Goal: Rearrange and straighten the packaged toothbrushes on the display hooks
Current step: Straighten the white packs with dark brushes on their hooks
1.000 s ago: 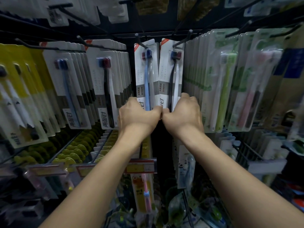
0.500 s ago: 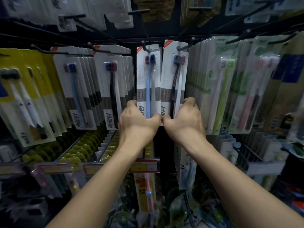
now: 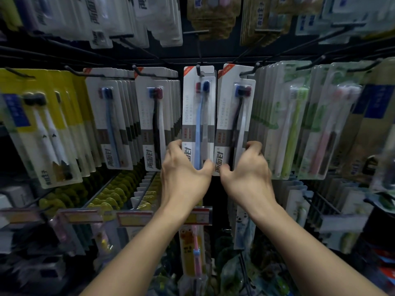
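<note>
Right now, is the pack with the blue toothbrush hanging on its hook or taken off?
Hanging: the blue toothbrush pack hangs on the hook while the left hand grips its bottom.

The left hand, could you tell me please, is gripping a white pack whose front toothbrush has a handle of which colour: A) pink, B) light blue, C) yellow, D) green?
B: the left hand grips the lower end of the white pack on the centre hook, and the toothbrush handle behind its clear window is light blue.
</note>
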Tool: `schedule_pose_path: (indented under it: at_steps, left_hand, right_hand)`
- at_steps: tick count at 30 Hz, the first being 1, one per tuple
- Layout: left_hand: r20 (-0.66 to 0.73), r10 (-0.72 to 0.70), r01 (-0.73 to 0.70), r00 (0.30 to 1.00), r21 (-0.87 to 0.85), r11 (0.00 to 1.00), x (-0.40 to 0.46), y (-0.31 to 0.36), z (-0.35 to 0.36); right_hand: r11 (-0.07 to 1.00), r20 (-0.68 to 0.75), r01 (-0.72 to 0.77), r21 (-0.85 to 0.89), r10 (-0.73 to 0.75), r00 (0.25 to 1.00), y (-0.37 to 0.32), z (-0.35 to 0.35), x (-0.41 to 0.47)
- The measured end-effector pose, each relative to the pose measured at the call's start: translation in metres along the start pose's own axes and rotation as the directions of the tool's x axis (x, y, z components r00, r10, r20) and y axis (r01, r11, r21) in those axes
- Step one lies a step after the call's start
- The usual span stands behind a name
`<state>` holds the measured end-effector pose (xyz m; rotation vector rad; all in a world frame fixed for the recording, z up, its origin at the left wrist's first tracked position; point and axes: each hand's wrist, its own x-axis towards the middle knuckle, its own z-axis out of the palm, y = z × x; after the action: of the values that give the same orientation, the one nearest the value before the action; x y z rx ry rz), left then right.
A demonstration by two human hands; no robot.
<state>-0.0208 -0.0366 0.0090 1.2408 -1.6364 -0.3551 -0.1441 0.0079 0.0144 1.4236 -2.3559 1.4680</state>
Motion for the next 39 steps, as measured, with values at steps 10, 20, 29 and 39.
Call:
schedule_pose_path:
  at_steps: [10, 20, 29, 39]
  left_hand:
    - [0.012, 0.014, -0.015, 1.000, 0.030, 0.999, -0.012, -0.004, -0.005]
    - [0.024, 0.050, -0.050, 0.998, 0.029, 0.998, -0.024, -0.009, -0.013]
    - [-0.012, 0.089, -0.088, 0.996, 0.038, 0.995, -0.029, -0.015, -0.013]
    - [-0.057, 0.145, -0.143, 0.988, 0.029, 0.989, -0.034, -0.020, -0.015]
  right_hand:
    - [0.999, -0.024, 0.052, -0.013, -0.052, 0.998, 0.006, 0.002, -0.007]
    - [0.992, -0.080, 0.120, 0.048, -0.116, 0.990, 0.009, 0.004, -0.014]
    - [0.982, -0.107, 0.175, 0.074, -0.166, 0.980, 0.008, 0.003, -0.019]
    - [0.959, -0.130, 0.248, 0.134, -0.231, 0.964, 0.013, 0.004, -0.018]
